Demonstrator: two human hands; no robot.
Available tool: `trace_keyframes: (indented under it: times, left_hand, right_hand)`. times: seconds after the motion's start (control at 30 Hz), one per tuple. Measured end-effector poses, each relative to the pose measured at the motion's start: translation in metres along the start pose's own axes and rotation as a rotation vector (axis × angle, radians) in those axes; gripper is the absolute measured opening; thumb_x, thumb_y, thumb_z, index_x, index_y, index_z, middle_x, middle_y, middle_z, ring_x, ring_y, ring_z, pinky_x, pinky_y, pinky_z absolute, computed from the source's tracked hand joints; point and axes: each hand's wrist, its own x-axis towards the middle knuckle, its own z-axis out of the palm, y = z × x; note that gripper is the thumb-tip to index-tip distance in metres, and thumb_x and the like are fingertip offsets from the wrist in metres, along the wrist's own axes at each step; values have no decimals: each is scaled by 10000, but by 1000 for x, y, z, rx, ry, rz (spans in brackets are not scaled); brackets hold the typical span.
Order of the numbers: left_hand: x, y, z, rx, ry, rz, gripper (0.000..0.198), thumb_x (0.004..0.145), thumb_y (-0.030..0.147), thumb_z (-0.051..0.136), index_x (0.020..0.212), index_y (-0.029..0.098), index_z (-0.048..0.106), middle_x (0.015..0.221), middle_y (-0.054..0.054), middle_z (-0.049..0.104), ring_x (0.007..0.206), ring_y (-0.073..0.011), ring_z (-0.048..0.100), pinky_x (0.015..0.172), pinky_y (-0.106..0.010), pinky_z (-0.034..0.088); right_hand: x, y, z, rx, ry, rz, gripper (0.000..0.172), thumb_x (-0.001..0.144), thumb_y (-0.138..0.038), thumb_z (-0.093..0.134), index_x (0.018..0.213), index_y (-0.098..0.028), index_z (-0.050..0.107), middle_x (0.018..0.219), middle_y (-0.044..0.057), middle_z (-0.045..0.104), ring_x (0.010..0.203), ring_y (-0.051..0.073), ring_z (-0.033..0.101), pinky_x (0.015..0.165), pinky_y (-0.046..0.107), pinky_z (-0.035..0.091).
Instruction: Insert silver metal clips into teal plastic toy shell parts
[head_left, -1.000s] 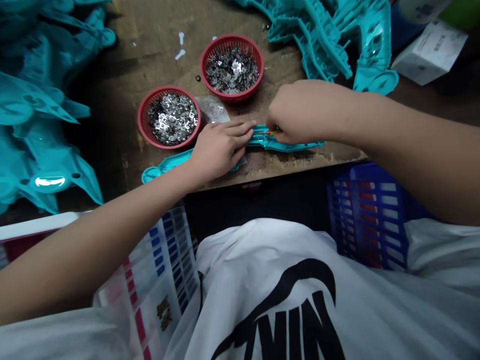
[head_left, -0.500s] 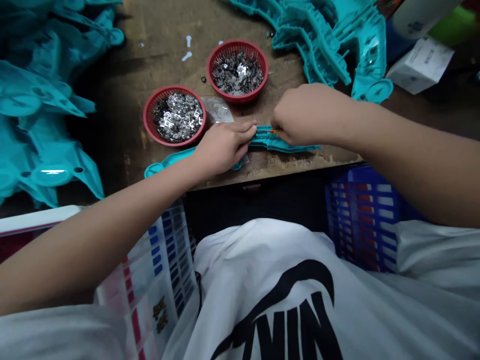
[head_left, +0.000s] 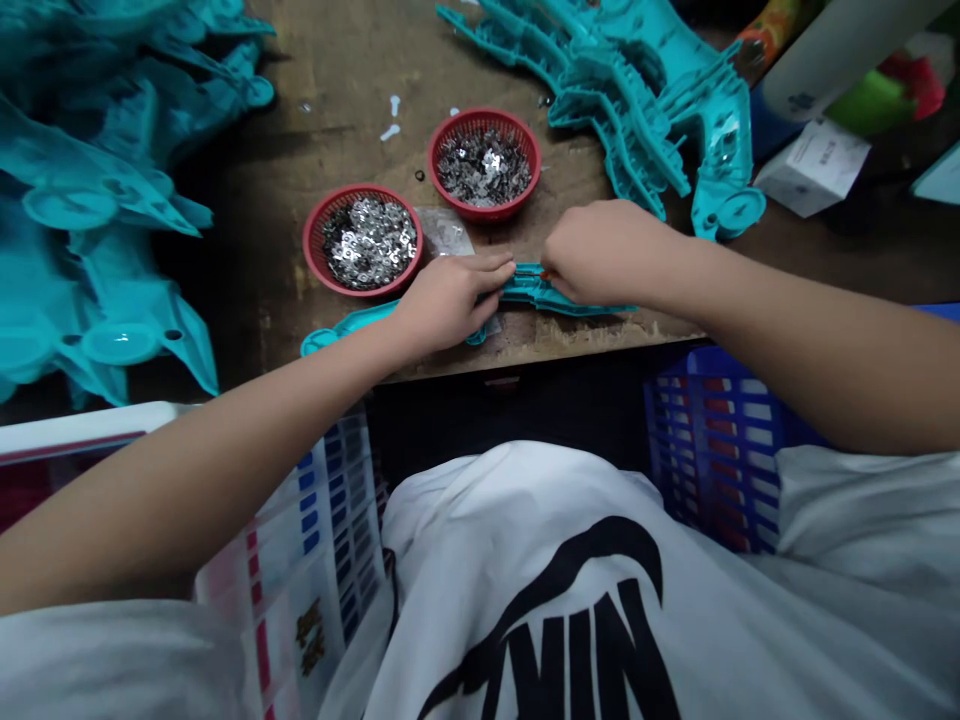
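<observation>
My left hand [head_left: 446, 300] presses and grips a long teal plastic moulded part [head_left: 536, 290] at the table's front edge, and the part's round end [head_left: 321, 342] sticks out to the left. My right hand [head_left: 604, 255] pinches the same part a little further right, with a small orange piece [head_left: 545, 274] showing at its fingertips. The fingers hide most of that piece. Just beyond my left hand lie a clear plastic bag [head_left: 444, 232] and a red mesh basket [head_left: 311, 240] full of small silver metal pieces, with a second such basket [head_left: 484, 113] behind it.
Heaps of teal moulded parts [head_left: 75, 210] lie at the left, and more [head_left: 630, 100] at the back. A white box [head_left: 814, 165] sits back right. Below the wooden table edge [head_left: 570, 340] stand a blue crate [head_left: 712, 450] and a white-rimmed crate [head_left: 300, 540].
The whole view has shifted, so the baskets and table edge sit lower in the picture. Both hands stay on the teal part, with no clear change of grip.
</observation>
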Motion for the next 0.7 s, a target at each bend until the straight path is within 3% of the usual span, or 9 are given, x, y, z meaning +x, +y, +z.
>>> trace_keyframes:
  times: [0.1, 0.2, 0.33, 0.43, 0.53, 0.7]
  left_hand:
    - [-2, 3, -2, 10, 15, -90, 649, 1158, 281, 671, 1790, 192, 789, 1745, -179, 859, 1601, -430, 857, 1414, -623, 671]
    - [-3, 6, -3, 16, 17, -110, 741, 1148, 251, 687, 1886, 187, 678, 1763, -193, 845, 1583, -413, 866, 1379, -585, 683]
    - [-3, 7, -4, 11, 0, -37, 640, 1134, 229, 653, 1750, 241, 827, 1796, -146, 832, 1679, -396, 810, 1440, -570, 639]
    - [-1, 6, -3, -25, 21, -47, 568, 1127, 265, 665, 1645, 242, 895, 1723, -124, 880, 1596, -395, 862, 1399, -566, 676]
    - [2, 5, -2, -59, 20, -50, 507, 1122, 281, 669, 1545, 230, 943, 1706, -129, 889, 1577, -405, 872, 1385, -572, 691]
    - [2, 5, -2, -85, 20, -39, 493, 1122, 272, 663, 1504, 236, 973, 1739, -126, 870, 1618, -416, 853, 1413, -608, 687]
  right_hand:
    - [0, 8, -19, -53, -29, 76, 210, 1028, -247, 788, 1059, -236, 995, 956, 154, 927, 789, 307, 750, 680, 429, 417]
    - [5, 18, -22, -47, -28, 182, 217, 1027, -221, 802, 1099, -216, 1006, 993, 181, 945, 816, 320, 751, 696, 431, 433]
    - [14, 22, -14, -19, -26, 291, 350, 1098, -238, 759, 1331, -183, 1014, 1228, 243, 977, 1011, 375, 839, 769, 443, 471]
    - [14, 24, -12, 93, -4, 17, 399, 1132, -254, 708, 1388, -231, 1013, 1366, 185, 975, 1157, 377, 863, 884, 445, 547]
    - [7, 26, -11, 121, -58, -292, 422, 1155, -270, 661, 1374, -268, 1022, 1384, 139, 964, 1170, 355, 850, 968, 451, 563]
    - [1, 24, -3, 48, -30, -228, 407, 1182, -357, 676, 1405, -342, 1017, 1307, 88, 964, 1162, 342, 839, 875, 407, 475]
